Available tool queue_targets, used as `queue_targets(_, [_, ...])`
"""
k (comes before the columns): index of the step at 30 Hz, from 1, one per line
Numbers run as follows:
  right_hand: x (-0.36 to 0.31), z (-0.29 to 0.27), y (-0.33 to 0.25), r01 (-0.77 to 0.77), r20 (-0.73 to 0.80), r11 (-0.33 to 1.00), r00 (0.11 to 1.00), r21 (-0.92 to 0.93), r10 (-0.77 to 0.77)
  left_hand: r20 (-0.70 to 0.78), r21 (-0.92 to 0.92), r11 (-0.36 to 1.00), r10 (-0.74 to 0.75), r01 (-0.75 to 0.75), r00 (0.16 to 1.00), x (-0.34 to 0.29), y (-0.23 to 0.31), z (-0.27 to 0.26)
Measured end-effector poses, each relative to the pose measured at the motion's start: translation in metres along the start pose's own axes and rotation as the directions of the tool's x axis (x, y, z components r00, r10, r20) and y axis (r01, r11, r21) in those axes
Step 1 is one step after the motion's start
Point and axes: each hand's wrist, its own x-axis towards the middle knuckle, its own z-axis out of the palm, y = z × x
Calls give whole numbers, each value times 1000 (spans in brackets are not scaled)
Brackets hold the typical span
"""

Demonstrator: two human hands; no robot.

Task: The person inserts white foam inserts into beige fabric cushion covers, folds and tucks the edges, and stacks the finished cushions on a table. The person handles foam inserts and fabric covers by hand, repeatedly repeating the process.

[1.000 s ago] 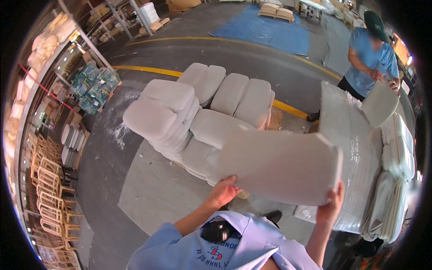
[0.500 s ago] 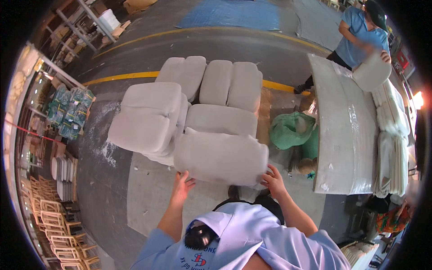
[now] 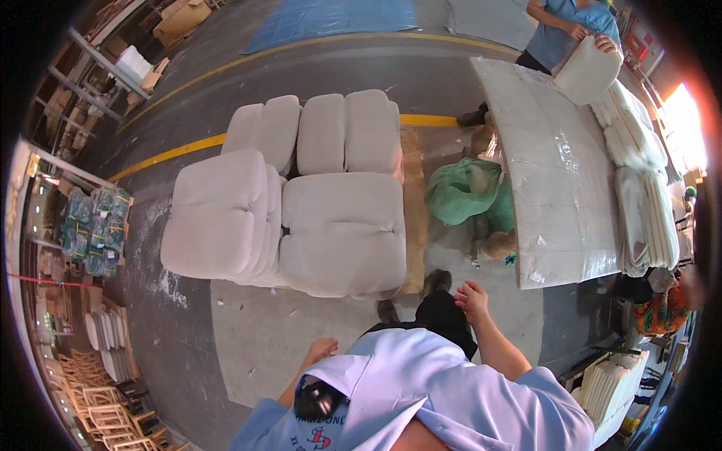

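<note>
Pale grey-white cushions stand in several stacks in front of me. The near right stack (image 3: 342, 237) has its top cushion lying flat, with a dent across its middle. Beside it is the near left stack (image 3: 214, 214). My left hand (image 3: 323, 349) is below the near stacks, loosely open with nothing in it. To the right of my legs, my right hand (image 3: 472, 298) hovers over the floor, its fingers apart and slightly bent, holding nothing. Both hands are clear of the cushions.
A wrapped, board-topped table (image 3: 560, 180) stands at right, with folded white padding (image 3: 643, 218) along its far side. There a person in blue holds a white cushion (image 3: 590, 71). A green sack (image 3: 462, 192) sits beside the table. Wooden frames (image 3: 105, 406) and green bundles (image 3: 95, 229) are at left.
The cushion in my hands now lies flat on the near right stack. Both hands have let go and drawn back toward my body. The view has swung right.
</note>
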Motion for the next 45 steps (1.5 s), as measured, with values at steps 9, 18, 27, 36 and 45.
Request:
queue_targets(9, [51,77,-38,-46,248,967,963,-249,109,-173,-397,916,-10,-60,985,37,72,22])
queue_targets(18, [140,197,-79,139,376,905,926,-402,25,-107,-857,515,-117,-32,987,107,128,51])
queue_targets(27, [167,286,-84,322,416,869,896,-375,-153,-334,-860,441,-110,-256,936,146,104,46])
queue_targets(36, [171,267,-61,314,515,895,849,-316,-116,-331,-844,478,-104,-245,938,128,94,32])
queue_targets(45, [152,287,-76,265,470,848,882,-460,-21,-391,-818,481,-58,-317,919,134,81,36])
